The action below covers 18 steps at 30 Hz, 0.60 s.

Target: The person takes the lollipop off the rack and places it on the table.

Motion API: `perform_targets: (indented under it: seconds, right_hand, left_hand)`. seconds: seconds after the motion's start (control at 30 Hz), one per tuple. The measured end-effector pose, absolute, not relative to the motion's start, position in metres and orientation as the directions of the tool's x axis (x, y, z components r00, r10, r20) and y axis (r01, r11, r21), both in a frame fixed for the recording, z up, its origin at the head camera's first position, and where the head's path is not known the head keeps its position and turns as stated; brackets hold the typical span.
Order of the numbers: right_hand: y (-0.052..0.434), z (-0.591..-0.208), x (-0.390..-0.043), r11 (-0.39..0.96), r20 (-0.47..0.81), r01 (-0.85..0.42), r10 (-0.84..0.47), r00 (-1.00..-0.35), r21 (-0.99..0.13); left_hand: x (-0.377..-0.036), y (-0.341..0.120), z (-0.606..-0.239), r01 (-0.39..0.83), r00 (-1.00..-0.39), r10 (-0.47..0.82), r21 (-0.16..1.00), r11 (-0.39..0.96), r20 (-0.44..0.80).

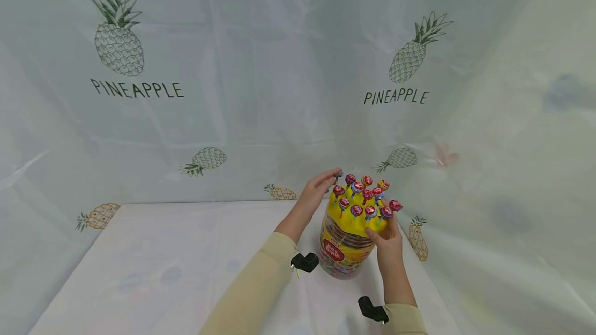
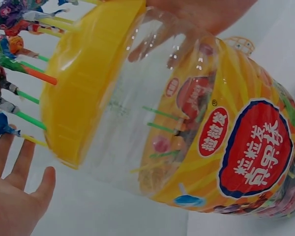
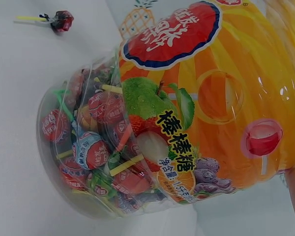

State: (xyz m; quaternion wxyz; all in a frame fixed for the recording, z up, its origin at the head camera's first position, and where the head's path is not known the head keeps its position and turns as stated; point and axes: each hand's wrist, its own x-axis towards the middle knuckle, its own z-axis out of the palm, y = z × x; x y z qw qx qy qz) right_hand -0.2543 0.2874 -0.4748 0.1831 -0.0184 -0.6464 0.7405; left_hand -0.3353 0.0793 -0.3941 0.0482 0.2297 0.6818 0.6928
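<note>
Jar [image 1: 343, 247] stands on the table's right side [image 1: 421, 293], my right hand [image 1: 390, 242] curled round its shoulder, presumably for steadiness, my left hand [image 1: 318, 188] spread beside a blue lollipop [image 2: 1, 125] on the yellow lid [image 2: 86, 83], perhaps sparing the crowded sticks.
</note>
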Motion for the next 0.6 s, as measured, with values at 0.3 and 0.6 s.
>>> perform_targets:
  seconds: [0.3, 0.6]
  right_hand:
    - [0.287, -0.474, -0.255, -0.08, 0.188, -0.221, 0.3, -0.935, -0.972]
    - [0.286, -0.473, -0.253, -0.071, 0.183, -0.213, 0.298, -0.937, -0.974]
  left_hand:
    - [-0.336, 0.061, -0.398, 0.307, -0.886, 0.326, 0.945, -0.117, 0.328]
    - [-0.326, 0.032, -0.416, 0.307, -0.916, 0.227, 0.942, -0.138, 0.331]
